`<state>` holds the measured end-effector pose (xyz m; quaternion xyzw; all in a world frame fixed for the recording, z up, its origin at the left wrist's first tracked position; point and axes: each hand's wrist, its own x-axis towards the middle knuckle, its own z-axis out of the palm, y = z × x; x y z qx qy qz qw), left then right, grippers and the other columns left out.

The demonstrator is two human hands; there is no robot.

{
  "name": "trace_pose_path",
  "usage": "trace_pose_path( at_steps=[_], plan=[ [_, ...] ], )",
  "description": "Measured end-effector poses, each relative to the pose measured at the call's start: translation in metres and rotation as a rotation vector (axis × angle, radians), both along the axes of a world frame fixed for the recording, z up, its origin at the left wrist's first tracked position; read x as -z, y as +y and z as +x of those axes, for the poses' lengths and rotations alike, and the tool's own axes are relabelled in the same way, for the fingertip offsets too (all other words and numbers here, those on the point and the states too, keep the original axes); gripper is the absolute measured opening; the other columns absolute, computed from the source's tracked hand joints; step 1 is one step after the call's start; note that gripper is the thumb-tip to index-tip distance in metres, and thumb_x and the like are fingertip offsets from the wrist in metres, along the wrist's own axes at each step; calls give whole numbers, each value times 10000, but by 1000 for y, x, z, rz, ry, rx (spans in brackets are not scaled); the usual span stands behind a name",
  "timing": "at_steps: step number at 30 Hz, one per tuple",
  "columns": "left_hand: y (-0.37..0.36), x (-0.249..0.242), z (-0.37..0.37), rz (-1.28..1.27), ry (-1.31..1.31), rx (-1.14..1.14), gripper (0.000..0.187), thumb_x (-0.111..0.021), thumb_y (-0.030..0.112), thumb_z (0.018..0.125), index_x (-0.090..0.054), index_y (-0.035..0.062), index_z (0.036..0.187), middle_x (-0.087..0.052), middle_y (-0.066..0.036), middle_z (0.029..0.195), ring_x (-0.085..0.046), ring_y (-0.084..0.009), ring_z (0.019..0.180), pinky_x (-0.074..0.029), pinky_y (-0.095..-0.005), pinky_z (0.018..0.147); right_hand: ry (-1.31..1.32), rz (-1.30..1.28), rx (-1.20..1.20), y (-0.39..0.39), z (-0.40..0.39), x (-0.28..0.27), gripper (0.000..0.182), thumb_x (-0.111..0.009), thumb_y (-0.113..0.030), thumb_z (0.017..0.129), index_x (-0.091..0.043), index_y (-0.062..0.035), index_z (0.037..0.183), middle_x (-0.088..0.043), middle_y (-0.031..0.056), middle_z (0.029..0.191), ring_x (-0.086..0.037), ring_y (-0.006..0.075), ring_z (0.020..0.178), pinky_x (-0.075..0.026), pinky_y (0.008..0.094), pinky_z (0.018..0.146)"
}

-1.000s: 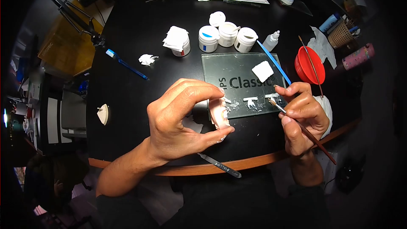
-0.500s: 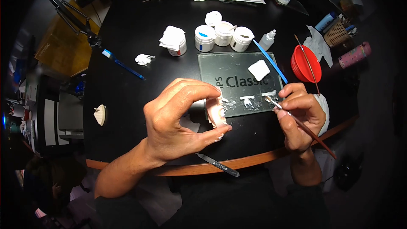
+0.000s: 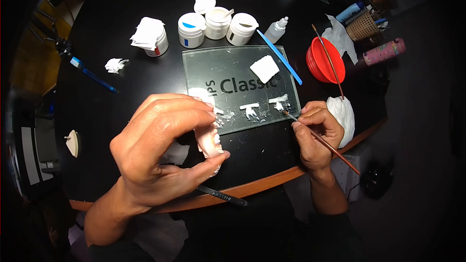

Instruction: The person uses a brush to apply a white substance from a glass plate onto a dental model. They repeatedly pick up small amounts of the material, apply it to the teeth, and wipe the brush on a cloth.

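Note:
A dental model (image 3: pixel 207 141) with white teeth is pinched between the thumb and fingers of my left hand (image 3: pixel 158 148); my fingers hide part of it. My right hand (image 3: pixel 318 133) grips a fine paintbrush (image 3: pixel 336 153) by its lower handle. The brush tip is at the right-hand smear of white paste (image 3: pixel 279 102) on a glass slab (image 3: pixel 201 65) lettered "Classic". A second white smear (image 3: pixel 250 109) lies to its left, and more residue is near the model. A folded white pad (image 3: pixel 265 69) and a blue stick (image 3: pixel 279 57) rest on the slab.
White jars (image 3: pixel 191 31) and a dropper bottle (image 3: pixel 276 30) stand behind the slab. A red bowl (image 3: pixel 324 63) with another brush (image 3: pixel 330 63) across it is at right, near a crumpled tissue (image 3: pixel 342 119). Tweezers (image 3: pixel 223 196) lie at the table's front edge (image 3: pixel 264 185).
The whole scene has shifted left in view as the head turned. The brush tip has moved slightly down on the right-hand paste. Both hands keep their holds.

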<state>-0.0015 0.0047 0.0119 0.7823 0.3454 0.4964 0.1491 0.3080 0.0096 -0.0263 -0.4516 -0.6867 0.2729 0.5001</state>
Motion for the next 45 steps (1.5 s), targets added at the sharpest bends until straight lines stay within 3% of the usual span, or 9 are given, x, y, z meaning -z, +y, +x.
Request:
trace_pose_path(
  at_steps=[2,5,11,14,34,41,45],
  plan=[
    [0,0,-1,-2,19,10,599,-999,88,578,-691,7,1086,-745,-156,1038,-725,-281,1002,-590,-375,873,-23,30,-1,2,1,1,118,-724,92,765,-664,13,828,-607,101,863,-594,175,952,-471,251,750],
    [-1,0,-1,-22,20,15,606,-1002,86,569,-692,8,1084,-744,-158,1049,-725,-281,1014,-591,-375,877,-56,-7,37,2,-3,-3,152,-700,110,767,-625,-15,810,-617,67,790,-584,198,943,-476,337,894],
    [0,-1,-1,-29,40,16,617,-1005,78,558,-693,7,1085,-744,-159,1057,-727,-284,1022,-595,-374,877,-36,-5,55,2,-4,-3,161,-678,134,749,-620,-9,797,-621,70,787,-590,201,927,-478,334,895],
    [-1,-1,-1,-31,43,13,616,-1005,77,559,-692,6,1085,-744,-159,1057,-727,-284,1023,-596,-373,876,-39,17,21,4,2,2,127,-693,117,757,-659,15,826,-592,137,939,-578,99,848,-434,186,615],
    [0,-1,-2,-13,33,11,610,-1002,85,564,-694,5,1084,-744,-161,1057,-727,-279,1010,-589,-370,867,-31,-11,20,4,-1,2,126,-685,118,771,-652,16,836,-581,126,1002,-536,35,706,-427,170,584],
    [1,0,-2,-7,24,14,604,-995,79,576,-690,-1,1090,-745,-161,1055,-726,-281,1010,-595,-372,873,-67,42,14,6,0,4,119,-693,98,761,-661,16,841,-585,114,913,-572,100,848,-445,204,617],
    [1,2,-1,-28,-17,30,593,-990,76,584,-693,-8,1090,-748,-160,1044,-732,-284,1003,-602,-373,866,-27,41,22,4,-2,1,125,-692,98,757,-654,4,830,-599,93,847,-576,169,929,-471,266,739]
  ],
)
